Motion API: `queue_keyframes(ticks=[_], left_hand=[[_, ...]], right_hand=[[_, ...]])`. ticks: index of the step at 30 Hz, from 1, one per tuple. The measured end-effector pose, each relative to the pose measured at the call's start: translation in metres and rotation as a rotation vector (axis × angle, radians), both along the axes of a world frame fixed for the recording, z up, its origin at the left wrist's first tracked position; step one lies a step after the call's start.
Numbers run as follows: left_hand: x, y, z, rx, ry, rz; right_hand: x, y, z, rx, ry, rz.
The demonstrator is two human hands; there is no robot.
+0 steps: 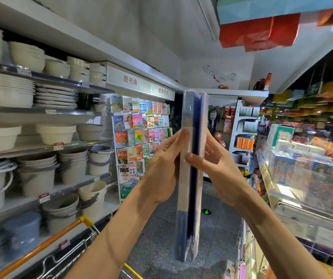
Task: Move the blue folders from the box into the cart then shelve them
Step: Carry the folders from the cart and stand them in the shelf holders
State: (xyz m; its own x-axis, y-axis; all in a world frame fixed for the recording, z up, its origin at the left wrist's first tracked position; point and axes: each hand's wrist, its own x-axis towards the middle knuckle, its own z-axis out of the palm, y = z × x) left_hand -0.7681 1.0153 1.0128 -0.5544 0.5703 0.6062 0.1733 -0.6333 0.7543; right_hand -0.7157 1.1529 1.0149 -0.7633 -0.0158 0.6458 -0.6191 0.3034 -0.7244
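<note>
Stood in a shop aisle. Had, to the left of the left hand [161,170], tall shelving [47,115] stacked with pale bowls, plates and buckets. Had, to the right of the right hand [220,170], a display shelf [282,200] loaded with film-wrapped boxed goods. Faced, beyond both hands, a rack of picture books [139,133] under a white sign with red characters. Held the blue folders [183,228] up in the air between the two hands, upright and edge-on, wrapped in clear film, top end above the fingertips and bottom end below the wrists. Made out two slabs side by side with a dark gap between. Had the cart [41,246] below the left forearm, only its orange handle and some wire basket in view, apart from the folders. Gripped the folders' left face with the left hand, fingers reaching up along it. Pinched them with the right hand, thumb across the near edge, fingers curled round the right face. Passed over a small green arrow [207,212] on the floor, under the right wrist.
</note>
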Motion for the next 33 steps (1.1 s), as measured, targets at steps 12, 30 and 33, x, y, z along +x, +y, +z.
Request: queue_keyframes(ticks=[12,30,33], left_hand=[[0.003,0.024,0.009,0.035,0.046,-0.135],[-0.029,0.129,0.066,-0.101,0.11,0.69],[-0.035,0.15,0.069,-0.355,0.108,0.433]], right_hand=[[0.018,0.009,0.012,0.018,0.055,-0.115],[0.114,0.085,0.088,-0.655,0.136,-0.213],[0.137,0.098,0.098,-0.662,0.206,-0.24]])
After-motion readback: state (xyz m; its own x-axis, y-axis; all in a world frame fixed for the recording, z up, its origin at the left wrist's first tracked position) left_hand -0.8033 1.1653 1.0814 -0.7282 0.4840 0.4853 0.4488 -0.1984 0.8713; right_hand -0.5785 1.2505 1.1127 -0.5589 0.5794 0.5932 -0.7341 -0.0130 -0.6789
